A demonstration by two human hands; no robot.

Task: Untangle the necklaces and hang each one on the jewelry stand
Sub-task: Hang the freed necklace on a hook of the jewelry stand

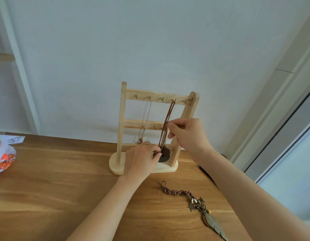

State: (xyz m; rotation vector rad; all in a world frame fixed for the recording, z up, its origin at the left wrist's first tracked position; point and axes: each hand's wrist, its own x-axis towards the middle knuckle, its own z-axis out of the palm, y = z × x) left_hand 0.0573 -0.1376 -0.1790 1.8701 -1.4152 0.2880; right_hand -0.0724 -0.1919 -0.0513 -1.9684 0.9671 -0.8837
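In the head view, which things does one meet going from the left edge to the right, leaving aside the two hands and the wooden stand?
Printed bag → thin necklace → brown cord necklace → feather pendant.

It is looking like a home room: a wooden table (46,180) is standing against a plain pale wall (98,49), daylight is coming through a framed glass pane (289,180) on the right.
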